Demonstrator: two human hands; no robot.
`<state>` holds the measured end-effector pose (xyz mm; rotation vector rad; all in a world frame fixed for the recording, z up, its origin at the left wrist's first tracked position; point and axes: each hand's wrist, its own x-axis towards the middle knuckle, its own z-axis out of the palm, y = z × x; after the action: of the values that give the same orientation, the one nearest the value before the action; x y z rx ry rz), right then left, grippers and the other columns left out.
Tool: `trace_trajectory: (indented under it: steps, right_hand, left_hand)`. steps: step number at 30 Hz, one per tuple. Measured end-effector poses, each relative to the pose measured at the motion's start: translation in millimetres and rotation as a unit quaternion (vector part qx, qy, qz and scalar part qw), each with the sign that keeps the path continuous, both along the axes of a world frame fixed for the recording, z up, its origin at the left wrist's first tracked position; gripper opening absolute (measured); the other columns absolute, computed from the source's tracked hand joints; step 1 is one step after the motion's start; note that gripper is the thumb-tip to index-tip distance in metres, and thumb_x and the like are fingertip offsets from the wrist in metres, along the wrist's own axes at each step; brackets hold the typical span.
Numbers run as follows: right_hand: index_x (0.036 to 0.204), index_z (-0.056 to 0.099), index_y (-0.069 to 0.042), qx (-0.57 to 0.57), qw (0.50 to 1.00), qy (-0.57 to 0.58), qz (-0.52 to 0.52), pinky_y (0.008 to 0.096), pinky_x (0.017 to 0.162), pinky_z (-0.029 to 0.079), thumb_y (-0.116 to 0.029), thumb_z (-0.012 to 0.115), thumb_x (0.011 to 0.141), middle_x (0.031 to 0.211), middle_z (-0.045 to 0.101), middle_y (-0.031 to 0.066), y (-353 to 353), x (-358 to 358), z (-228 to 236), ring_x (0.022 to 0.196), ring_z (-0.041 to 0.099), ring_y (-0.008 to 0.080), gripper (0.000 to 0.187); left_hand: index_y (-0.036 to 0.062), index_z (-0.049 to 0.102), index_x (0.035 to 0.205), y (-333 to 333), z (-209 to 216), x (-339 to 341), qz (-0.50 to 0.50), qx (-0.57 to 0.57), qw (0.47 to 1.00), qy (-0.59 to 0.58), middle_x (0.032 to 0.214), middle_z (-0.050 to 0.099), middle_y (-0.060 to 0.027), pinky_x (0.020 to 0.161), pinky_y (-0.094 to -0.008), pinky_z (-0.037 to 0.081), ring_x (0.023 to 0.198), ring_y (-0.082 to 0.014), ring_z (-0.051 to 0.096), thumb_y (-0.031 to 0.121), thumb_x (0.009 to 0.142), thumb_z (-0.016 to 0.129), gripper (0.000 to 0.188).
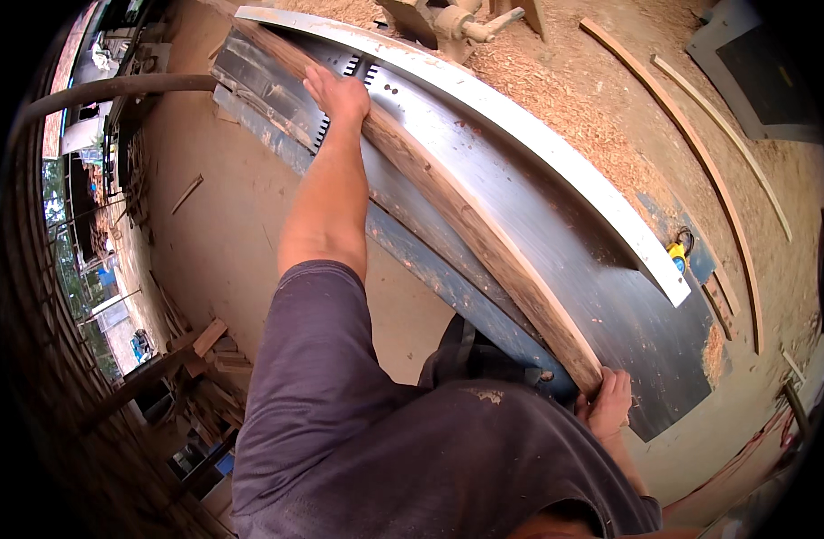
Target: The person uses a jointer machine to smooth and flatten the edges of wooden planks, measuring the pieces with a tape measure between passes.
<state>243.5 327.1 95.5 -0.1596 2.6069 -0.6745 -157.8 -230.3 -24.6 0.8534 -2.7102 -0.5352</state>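
- From the head camera, I'm counting two bare hands and one long wooden board (511,269) between them.
- The board is lying on one metal table (646,332), running from the far left corner to the near right; it is showing brown, streaky grain and a paler edge.
- The left hand (342,95) is resting on the board's far part, its fingers reaching forward over the wood; I'm not able to tell whether they are clamping its sides.
- The right hand (607,404) is holding the near end, its fingers close together and clamped round the wood.
- One long, smooth, whitish fence (556,153) is standing on the table beyond the board, with a widening gap between them toward the near end.
- The table is shining like brushed steel, dusted with chips; dark comb-like notches (320,135) are showing near the left hand.
- One small yellow thing (677,258) with a dark loop is sitting just beside the fence's near end.
- Past the fence, I'm seeing crumbly tan shavings (511,76), two slim strips of wood, one wider (711,171) and one thinner (728,128), and one boxy grey case (762,81) with a dark panel.
- One rounded brown pole (115,87) is arching in from the left.
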Motion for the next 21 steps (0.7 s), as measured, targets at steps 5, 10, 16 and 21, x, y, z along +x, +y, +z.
trace_trajectory:
  steps: [5, 10, 16, 21]
  right_hand:
    - [0.121, 0.054, -0.001, 0.014, 1.0, -0.012, -0.001, 0.0512, 0.086, 0.046, -0.011, 0.074, 0.061, 0.106, 0.053, 0.0213, -28.7, -20.0, -2.1, 0.102, 0.052, 0.0416, 0.064]
    - [0.117, 0.053, 0.001, 0.01, 1.0, 0.019, 0.008, 0.0522, 0.079, 0.047, -0.011, 0.074, 0.057, 0.101, 0.051, 0.0226, -55.0, -38.8, -8.2, 0.095, 0.053, 0.0435, 0.065]
    - [0.117, 0.054, 0.001, 0.036, 0.999, 0.005, 0.011, 0.0506, 0.083, 0.048, -0.013, 0.075, 0.059, 0.105, 0.054, 0.0215, -81.9, -55.2, -14.8, 0.099, 0.054, 0.0416, 0.063]
    - [0.118, 0.053, 0.002, 0.037, 0.999, 0.009, 0.025, 0.0514, 0.081, 0.048, -0.015, 0.074, 0.061, 0.103, 0.053, 0.0224, -106.3, -74.3, -17.7, 0.096, 0.054, 0.0425, 0.063]
  left_hand:
    - [-0.0059, 0.034, 0.153, -44.3, -14.8, -22.7, -0.009, -0.04, 0.999, -0.006, 0.167, 0.02, -0.0199, 0.127, -0.0424, 0.015, 0.155, -0.0394, 0.012, 0.02, 0.09, 0.05, 0.07]
    - [-0.005, 0.036, 0.152, -68.8, -17.2, -43.0, -0.004, -0.033, 0.999, 0.008, 0.167, 0.021, -0.0194, 0.127, -0.043, 0.016, 0.155, -0.0392, 0.014, 0.021, 0.089, 0.052, 0.07]
    - [-0.0037, 0.038, 0.151, -94.0, -10.6, -65.9, 0.006, -0.022, 1.0, 0.011, 0.167, 0.021, -0.0183, 0.127, -0.0439, 0.017, 0.155, -0.0386, 0.014, 0.019, 0.087, 0.051, 0.069]
    - [-0.0039, 0.038, 0.152, -115.9, -15.3, -80.1, 0.004, -0.008, 1.0, 0.011, 0.167, 0.022, -0.0179, 0.126, -0.0464, 0.016, 0.155, -0.0384, 0.015, 0.018, 0.086, 0.052, 0.071]
